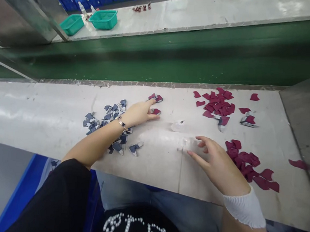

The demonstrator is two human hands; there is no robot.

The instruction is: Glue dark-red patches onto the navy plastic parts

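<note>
Head view | left hand (139, 113) grip open, fingertips on maroon piece (156, 111) beside grey-blue pile (108, 123) | right hand (217, 163) open, empty, on desk (50, 115) | advice: pinch one piece only.

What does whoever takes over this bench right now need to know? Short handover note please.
Left hand: open, fingers spread, tips on a maroon piece, another maroon-and-grey piece just beyond.
Right hand: open, empty, flat over bare table, beside the near maroon pile.
Grey-blue pieces lie under and around the left wrist. Far maroon pile sits near the green conveyor belt. A small clear bottle lies between the hands.
Done or left: cannot tell; the piles are loose.
</note>
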